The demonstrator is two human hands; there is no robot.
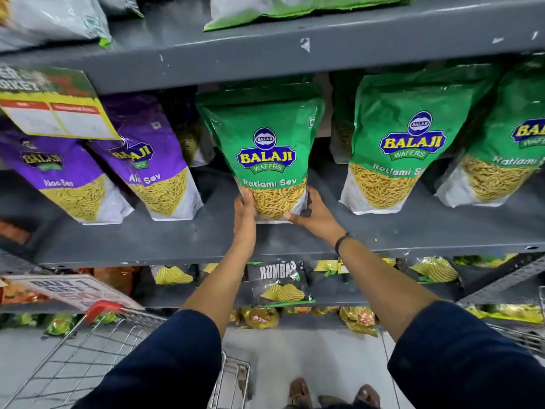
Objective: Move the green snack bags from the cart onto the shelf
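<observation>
A green snack bag stands upright on the grey shelf, in the gap between the purple bags and the other green ones. My left hand grips its lower left corner. My right hand holds its lower right corner, with the thumb under the bottom edge. Two more green snack bags stand to the right on the same shelf. The wire cart with a red handle is at the lower left; none of its contents show.
Two purple snack bags lean at the left of the shelf behind a hanging price card. The shelf above sits close over the bag tops. Chip packets fill the lower shelves. My feet are on the floor below.
</observation>
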